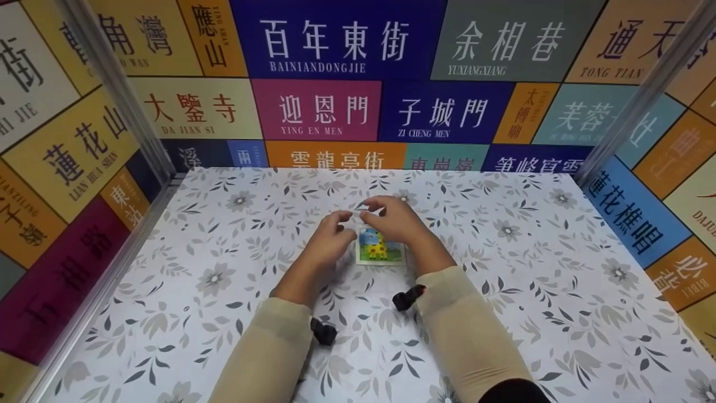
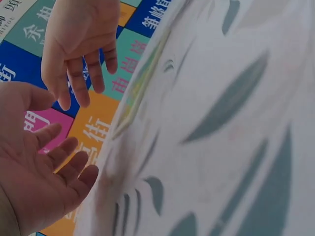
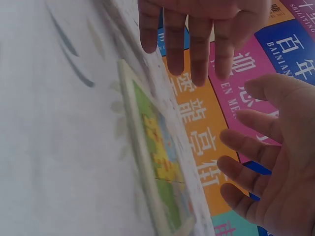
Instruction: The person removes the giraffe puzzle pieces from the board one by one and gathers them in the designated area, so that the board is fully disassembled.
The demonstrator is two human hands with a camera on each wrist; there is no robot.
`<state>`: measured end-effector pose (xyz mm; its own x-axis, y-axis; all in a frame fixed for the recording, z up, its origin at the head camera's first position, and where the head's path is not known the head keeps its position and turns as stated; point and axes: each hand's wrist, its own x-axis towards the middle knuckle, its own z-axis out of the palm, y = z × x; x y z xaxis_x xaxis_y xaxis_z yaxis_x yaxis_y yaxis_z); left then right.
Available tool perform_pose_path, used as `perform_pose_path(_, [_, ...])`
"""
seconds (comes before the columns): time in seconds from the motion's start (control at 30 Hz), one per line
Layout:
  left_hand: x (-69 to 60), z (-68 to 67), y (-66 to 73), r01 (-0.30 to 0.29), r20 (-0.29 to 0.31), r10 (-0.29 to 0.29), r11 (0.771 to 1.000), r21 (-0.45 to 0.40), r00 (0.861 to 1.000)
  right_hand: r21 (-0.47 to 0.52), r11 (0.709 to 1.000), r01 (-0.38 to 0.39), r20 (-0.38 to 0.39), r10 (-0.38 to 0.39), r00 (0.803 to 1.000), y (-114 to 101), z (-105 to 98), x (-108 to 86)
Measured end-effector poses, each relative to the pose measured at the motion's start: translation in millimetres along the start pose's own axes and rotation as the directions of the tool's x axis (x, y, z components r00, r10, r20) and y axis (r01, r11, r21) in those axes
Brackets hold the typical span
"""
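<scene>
A small square picture puzzle (image 1: 380, 251) with a yellow spotted giraffe, green ground and blue sky lies flat on the table. Its pale border shows at a slant in the right wrist view, where a thin dark seam crosses the picture (image 3: 165, 162). My left hand (image 1: 331, 239) hovers by the puzzle's left side, fingers loosely bent and apart from it. Over its far right corner is my right hand (image 1: 396, 219), fingers relaxed and partly covering the picture in the head view. Both wrist views show the two palms facing each other, with nothing between the fingers.
A white tablecloth (image 1: 224, 336) with grey leaves and flowers covers the table. Colourful panels with Chinese place names (image 1: 335, 109) stand behind and at both sides, with metal posts (image 1: 142, 123) at the corners. Small black devices (image 1: 323, 331) sit at the wrists.
</scene>
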<state>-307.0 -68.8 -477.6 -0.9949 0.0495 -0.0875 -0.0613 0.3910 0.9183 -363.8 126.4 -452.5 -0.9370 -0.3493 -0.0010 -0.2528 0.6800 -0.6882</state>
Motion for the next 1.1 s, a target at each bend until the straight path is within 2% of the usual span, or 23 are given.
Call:
perform_pose_path(0.13, [0.6,0.7,-14.2,-0.059,0.046,0.057,0.997,0.054,0.997,-0.007,1.000,-0.003,0.029,0.003,1.000,6.3,5.8,-1.6])
perform_pose_path(0.23, [1.2,-1.2,-19.1,-0.081,0.091,0.071,0.991,0.110,0.993,-0.019,1.000,-0.022,0.041,0.023,0.999,9.8,7.3,-1.8])
perform_pose_path(0.53, [-0.6,-10.5,-19.6,-0.131,0.198,0.089,0.969,0.207,0.976,0.016,0.998,-0.058,0.147,0.055,0.988,23.1,11.1,0.6])
perform_pose_path(0.7, [-2.7,-11.7,-18.4,-0.202,0.241,0.133,0.935,0.291,0.962,0.022,0.996,-0.087,0.170,0.082,0.982,25.7,12.2,1.8])
perform_pose_path(0.8, [-3.5,-9.9,-17.4,-0.263,0.270,0.170,0.896,0.357,0.948,-0.008,0.994,-0.111,0.176,0.111,0.978,25.9,13.2,1.7])
perform_pose_path(0.93, [-3.9,-8.7,-15.4,-0.312,0.305,0.188,0.846,0.433,0.934,-0.059,0.990,-0.126,0.174,0.134,0.976,23.7,15.5,2.6])
perform_pose_path(1.0, [-3.6,-9.1,-14.7,-0.308,0.311,0.177,0.839,0.448,0.934,-0.080,0.988,-0.131,0.175,0.143,0.974,22.5,16.6,3.2])
perform_pose_path(1.1, [-3.6,-9.7,-13.1,-0.285,0.306,0.153,0.844,0.453,0.940,-0.095,0.987,-0.130,0.173,0.145,0.974,20.3,17.2,3.6])
